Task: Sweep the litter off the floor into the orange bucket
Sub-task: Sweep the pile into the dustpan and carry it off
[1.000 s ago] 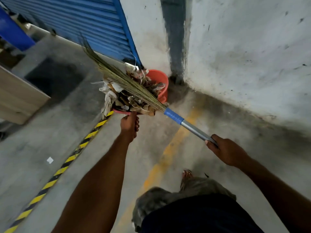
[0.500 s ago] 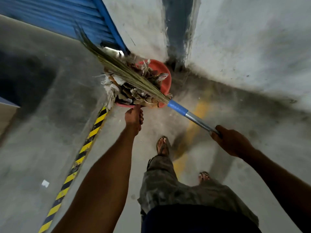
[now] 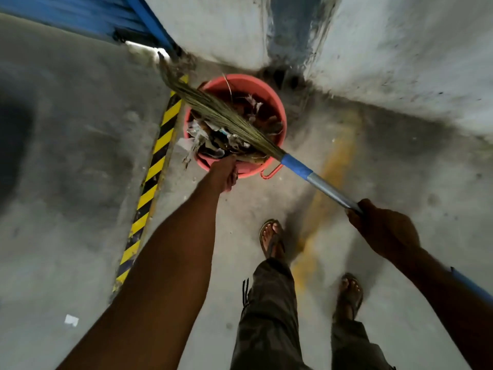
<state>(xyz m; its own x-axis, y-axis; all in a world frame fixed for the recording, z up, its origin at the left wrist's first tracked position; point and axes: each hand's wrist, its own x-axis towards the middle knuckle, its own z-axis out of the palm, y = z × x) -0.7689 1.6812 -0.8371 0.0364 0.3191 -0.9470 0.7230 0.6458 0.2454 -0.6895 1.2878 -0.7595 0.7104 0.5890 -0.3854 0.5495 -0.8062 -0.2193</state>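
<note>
Directly beyond left hand's (image 3: pixel 224 174) grip, litter (image 3: pixel 213 141) fills orange bucket (image 3: pixel 278 108); broom (image 3: pixel 226 116) across.

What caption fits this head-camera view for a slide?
Left hand holds a dustpan of litter over the orange bucket; right hand lays a broom across it.

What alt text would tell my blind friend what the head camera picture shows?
A person's left hand reaches the near rim of an orange bucket full of litter, while the right hand grips the handle of a broom whose bristles lie across the bucket's top. The bucket stands on a concrete floor near a wall corner.
</note>
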